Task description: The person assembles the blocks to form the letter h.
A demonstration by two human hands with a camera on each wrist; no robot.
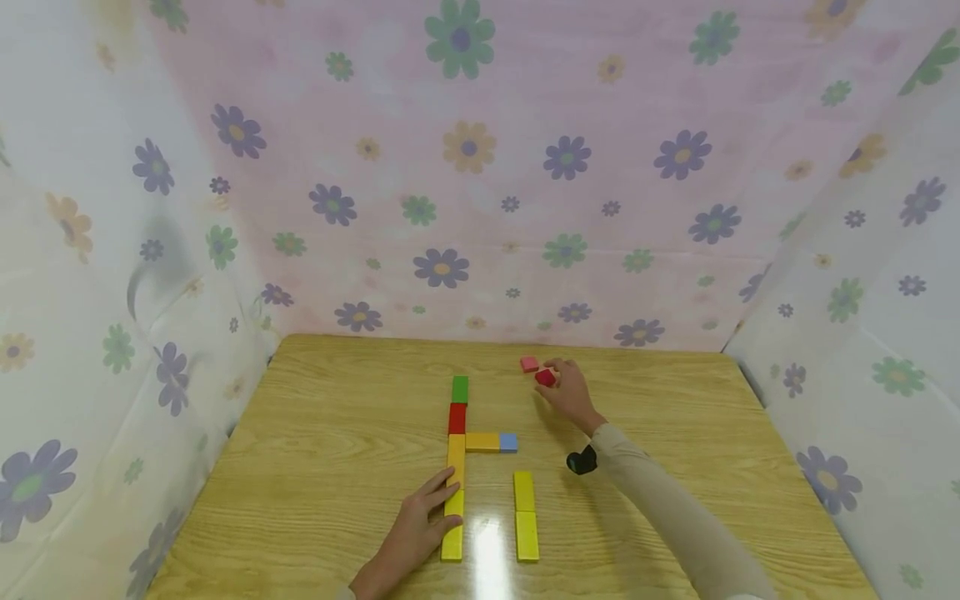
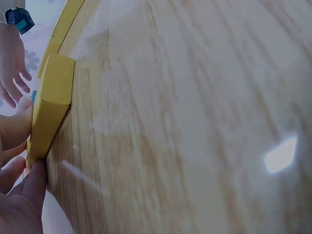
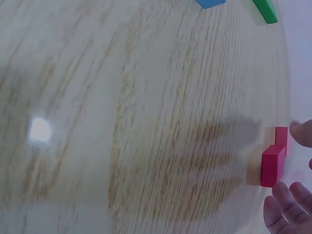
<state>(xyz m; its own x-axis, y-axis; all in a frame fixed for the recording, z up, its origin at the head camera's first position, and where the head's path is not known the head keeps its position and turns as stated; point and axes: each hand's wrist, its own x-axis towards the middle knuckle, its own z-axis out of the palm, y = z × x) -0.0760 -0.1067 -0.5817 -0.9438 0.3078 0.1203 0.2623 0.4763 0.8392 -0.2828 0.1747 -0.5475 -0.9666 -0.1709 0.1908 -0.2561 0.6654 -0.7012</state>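
Note:
Fingers of the left hand (image 1: pixel 408 529) rest on the near part of a column of blocks, fingertips and thumb touching a yellow block (image 1: pixel 452 546) and the orange block (image 1: pixel 456 454) beyond it. Up close in the left wrist view, fingers lie against the yellow block (image 2: pixel 53 92). Near the table's far edge, the right hand (image 1: pixel 570 396) reaches over a red block (image 1: pixel 545 378), thumb and fingers spread around it. That red block (image 3: pixel 273 165) sits on the table beside a pink block (image 1: pixel 529 364), with gaps showing between it and the thumb.
A red block (image 1: pixel 457 418) and a green block (image 1: pixel 461 389) continue the column away from me. Another orange block (image 1: pixel 482 442) and a blue block (image 1: pixel 508 442) branch off rightward. Two yellow blocks (image 1: pixel 527 533) lie end to end at right. Flowered cloth walls (image 1: pixel 510 208) enclose the table.

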